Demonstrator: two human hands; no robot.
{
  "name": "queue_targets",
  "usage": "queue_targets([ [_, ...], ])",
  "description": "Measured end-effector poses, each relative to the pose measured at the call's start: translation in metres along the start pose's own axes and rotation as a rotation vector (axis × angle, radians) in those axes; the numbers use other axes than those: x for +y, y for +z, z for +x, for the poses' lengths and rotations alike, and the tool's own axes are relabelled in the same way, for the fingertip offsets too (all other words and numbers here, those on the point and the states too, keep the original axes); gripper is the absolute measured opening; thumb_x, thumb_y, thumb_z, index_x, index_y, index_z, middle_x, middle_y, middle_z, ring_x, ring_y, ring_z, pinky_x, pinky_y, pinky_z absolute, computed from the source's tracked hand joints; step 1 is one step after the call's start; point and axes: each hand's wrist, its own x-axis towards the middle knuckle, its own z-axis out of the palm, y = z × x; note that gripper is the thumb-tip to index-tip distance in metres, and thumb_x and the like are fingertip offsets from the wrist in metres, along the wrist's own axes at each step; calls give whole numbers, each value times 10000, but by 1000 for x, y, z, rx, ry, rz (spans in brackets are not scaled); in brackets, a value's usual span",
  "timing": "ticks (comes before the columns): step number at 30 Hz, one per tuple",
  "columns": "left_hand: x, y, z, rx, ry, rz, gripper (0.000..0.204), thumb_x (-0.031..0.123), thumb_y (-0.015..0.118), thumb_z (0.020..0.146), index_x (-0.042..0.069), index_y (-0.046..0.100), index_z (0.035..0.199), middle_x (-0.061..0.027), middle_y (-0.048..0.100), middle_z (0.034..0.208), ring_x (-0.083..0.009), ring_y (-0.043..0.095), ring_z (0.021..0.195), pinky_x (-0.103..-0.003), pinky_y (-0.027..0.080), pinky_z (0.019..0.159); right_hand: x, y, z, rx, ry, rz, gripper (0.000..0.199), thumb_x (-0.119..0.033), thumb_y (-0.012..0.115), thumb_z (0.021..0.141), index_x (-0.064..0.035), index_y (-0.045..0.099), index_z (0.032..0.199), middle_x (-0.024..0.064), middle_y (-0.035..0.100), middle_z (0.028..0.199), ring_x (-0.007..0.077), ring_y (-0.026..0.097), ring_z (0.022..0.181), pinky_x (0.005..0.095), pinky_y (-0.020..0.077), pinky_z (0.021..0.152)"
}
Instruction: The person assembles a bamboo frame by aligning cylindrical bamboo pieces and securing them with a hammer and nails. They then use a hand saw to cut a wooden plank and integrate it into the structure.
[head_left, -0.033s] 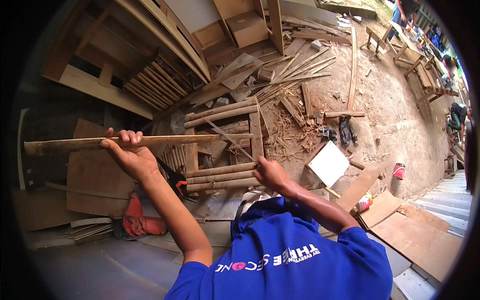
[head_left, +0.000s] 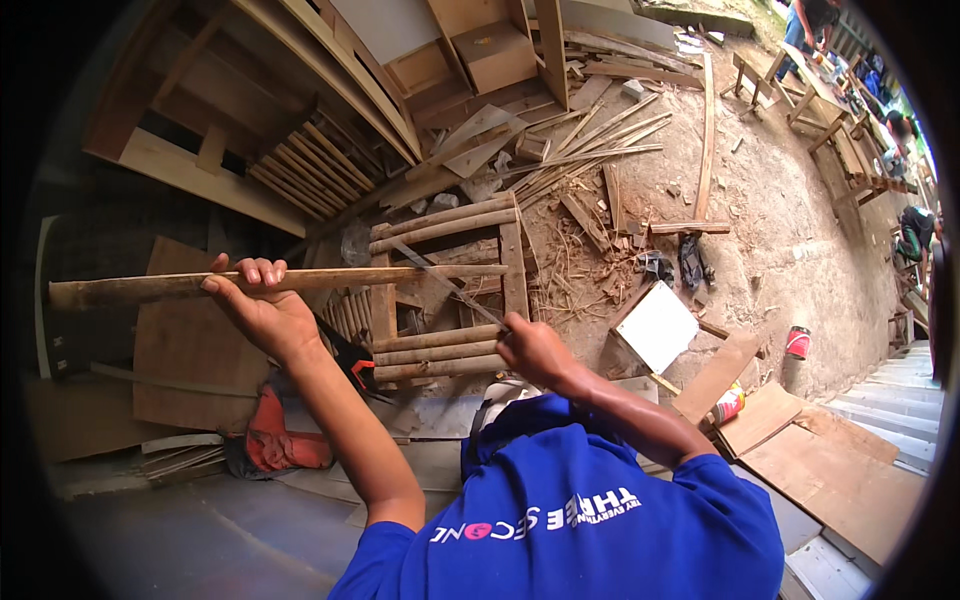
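My left hand (head_left: 262, 312) is closed around a long split bamboo pole (head_left: 345, 279), its thumb on the near side and fingers over the far side. The pole lies nearly level across the view and narrows towards its right end. Closed in my right hand (head_left: 535, 352) is a long, narrow-bladed knife (head_left: 452, 288); its handle is hidden in the fist. The blade slants up and left, crossing the pole near its narrow end. Below the pole stands a low rack of bamboo rails and wooden side pieces (head_left: 514, 262).
Wooden cabinet frames (head_left: 210, 190) stand at the far left. Loose wood strips (head_left: 590, 150) and shavings litter the dirt floor. To the right are a white square panel (head_left: 657, 328), a red can (head_left: 798, 342) and plywood sheets (head_left: 820, 455). Other people work by benches (head_left: 815, 105) at far right.
My right hand has shifted slightly left and towards me, and the knife's blade has slid left along the bamboo pole. My left hand and the pole have hardly moved.
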Motion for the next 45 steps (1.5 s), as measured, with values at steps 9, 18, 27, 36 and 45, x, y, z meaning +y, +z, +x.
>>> queue_targets([
  [9,-3,11,-2,85,33,25,429,533,527,931,125,457,1040,32,333,660,-84,342,592,-239,313,569,95,-16,-7,-99,343,-290,293,-247,616,847,23,525,918,302,630,787,493,610,777,559,493,689],
  [18,-7,11,17,-16,-99,-116,525,539,420,980,57,497,1174,0,391,750,-127,398,701,-301,381,717,89,-20,-18,-163,469,-290,317,-247,623,845,49,531,917,308,638,821,479,622,809,531,505,734],
  [27,-22,29,3,21,56,32,345,425,527,972,85,475,993,-26,510,868,-135,494,725,-321,489,678,-6,-12,26,-90,172,-68,267,-211,601,864,27,498,928,282,623,762,477,604,762,526,490,677],
  [36,15,39,-14,-74,98,27,389,403,423,1022,49,483,1173,-16,451,817,-126,432,738,-307,412,729,-44,-16,14,-31,92,100,230,-157,613,851,12,486,943,252,616,703,448,609,702,501,486,621],
  [45,-10,40,-68,14,-163,-157,473,555,328,1002,102,458,965,-4,380,789,-156,379,748,-339,369,783,-104,-15,11,-91,-1,34,267,-167,605,859,-21,451,1020,245,631,835,446,616,791,521,486,677],
])
